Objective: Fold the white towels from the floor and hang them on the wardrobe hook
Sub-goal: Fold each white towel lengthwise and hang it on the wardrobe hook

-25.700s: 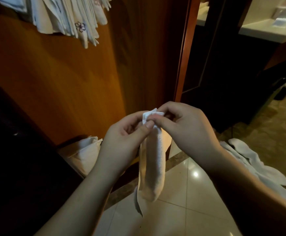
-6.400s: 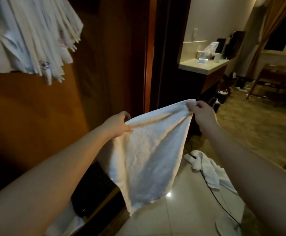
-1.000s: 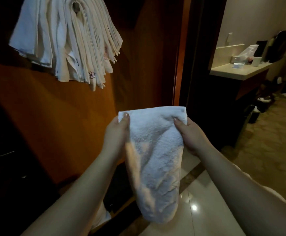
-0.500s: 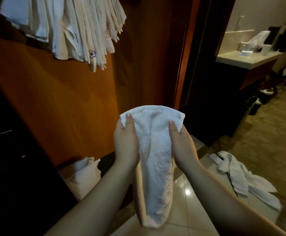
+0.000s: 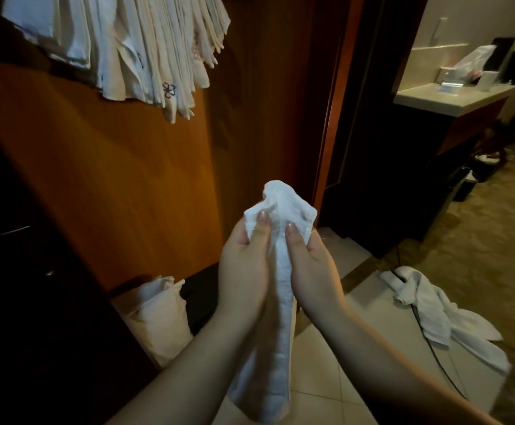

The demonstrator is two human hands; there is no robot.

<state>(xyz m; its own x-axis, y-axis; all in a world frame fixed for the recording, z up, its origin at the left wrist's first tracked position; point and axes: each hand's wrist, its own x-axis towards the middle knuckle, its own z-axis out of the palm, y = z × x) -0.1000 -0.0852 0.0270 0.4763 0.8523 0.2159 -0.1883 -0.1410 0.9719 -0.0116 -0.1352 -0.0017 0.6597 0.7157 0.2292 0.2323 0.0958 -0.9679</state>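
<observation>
While the wooden wardrobe (image 5: 127, 179) fills your left side with a bunch of white cloths (image 5: 133, 47) hanging high on it, another towel (image 5: 434, 314) lies crumpled on the tiled floor (image 5: 373, 317), and your left hand (image 5: 244, 265) and right hand (image 5: 308, 265) pinch the folded towel (image 5: 280, 302) between them.

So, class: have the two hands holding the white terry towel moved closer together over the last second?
Yes. The left hand and right hand have closed inward, bunching the white terry towel in front of the wooden wardrobe panel.
</observation>
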